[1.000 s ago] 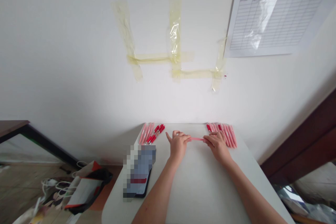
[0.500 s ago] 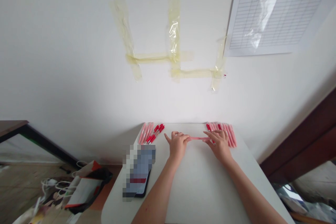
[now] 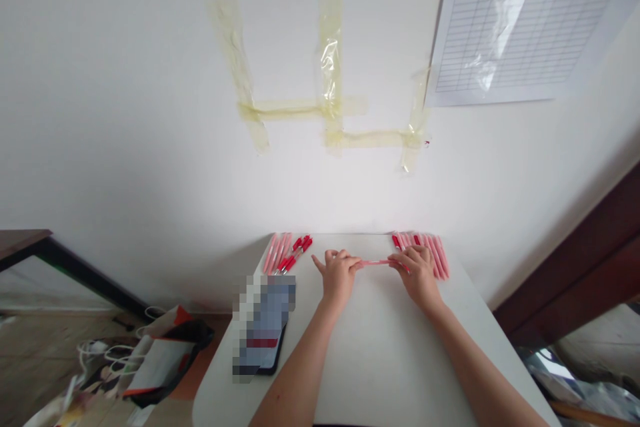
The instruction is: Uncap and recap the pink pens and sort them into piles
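Observation:
A slim pink pen point(image 3: 375, 262) is stretched level between my two hands above the white table point(image 3: 373, 360). My left hand point(image 3: 341, 272) pinches its left end, with the little finger held out. At the other end, my right hand point(image 3: 416, 272) has its fingers closed on the pen, and a bit of red shows under them. Several pink pens point(image 3: 440, 259), some with red parts, lie in a row just behind and right of my right hand. Off to the left are more pink pens point(image 3: 277, 253) and several red pen parts point(image 3: 295, 255) with silvery tips.
A phone point(image 3: 267, 330) with a blurred screen lies on the table's left side. Behind the table rises a white wall with yellowed tape point(image 3: 330, 67) and a printed sheet point(image 3: 520, 33). Bags point(image 3: 160, 353) sit on the floor at left; dark red wood point(image 3: 575, 280) stands at right.
The fingers of my right hand have drawn closer together around the pen's right end. My left hand has stayed nearly still, and the pen remains between both hands.

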`<act>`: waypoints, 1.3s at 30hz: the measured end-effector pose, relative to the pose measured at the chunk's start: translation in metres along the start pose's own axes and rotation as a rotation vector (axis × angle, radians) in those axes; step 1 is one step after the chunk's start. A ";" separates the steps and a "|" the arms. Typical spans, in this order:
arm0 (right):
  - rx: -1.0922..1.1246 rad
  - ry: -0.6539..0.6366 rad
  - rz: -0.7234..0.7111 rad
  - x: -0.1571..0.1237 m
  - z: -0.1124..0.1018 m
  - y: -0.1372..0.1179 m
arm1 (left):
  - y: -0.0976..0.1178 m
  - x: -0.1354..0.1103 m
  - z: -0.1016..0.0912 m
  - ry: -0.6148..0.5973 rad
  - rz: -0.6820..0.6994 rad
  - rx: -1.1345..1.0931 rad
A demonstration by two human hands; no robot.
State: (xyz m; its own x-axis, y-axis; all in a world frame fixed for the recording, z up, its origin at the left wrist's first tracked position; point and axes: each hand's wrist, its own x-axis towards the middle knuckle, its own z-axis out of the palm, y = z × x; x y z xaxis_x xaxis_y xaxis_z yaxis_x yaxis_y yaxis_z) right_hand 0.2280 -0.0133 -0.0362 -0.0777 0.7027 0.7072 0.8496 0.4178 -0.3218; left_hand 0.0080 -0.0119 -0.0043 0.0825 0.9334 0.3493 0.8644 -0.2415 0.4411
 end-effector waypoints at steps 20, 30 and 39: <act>-0.051 -0.107 0.031 0.000 -0.004 -0.004 | 0.004 -0.002 -0.006 0.028 0.015 -0.033; -0.008 -0.052 0.019 0.001 -0.004 -0.005 | 0.006 -0.002 -0.007 -0.019 -0.012 -0.025; -0.067 -0.078 0.005 0.002 -0.004 -0.005 | 0.005 -0.003 -0.005 0.017 0.019 -0.025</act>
State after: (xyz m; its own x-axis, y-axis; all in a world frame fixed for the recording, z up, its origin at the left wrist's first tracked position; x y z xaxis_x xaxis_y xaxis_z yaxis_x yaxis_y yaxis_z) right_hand 0.2256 -0.0168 -0.0304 -0.1112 0.7487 0.6535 0.8829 0.3763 -0.2808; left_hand 0.0092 -0.0174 0.0009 0.0907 0.9240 0.3715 0.8501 -0.2661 0.4544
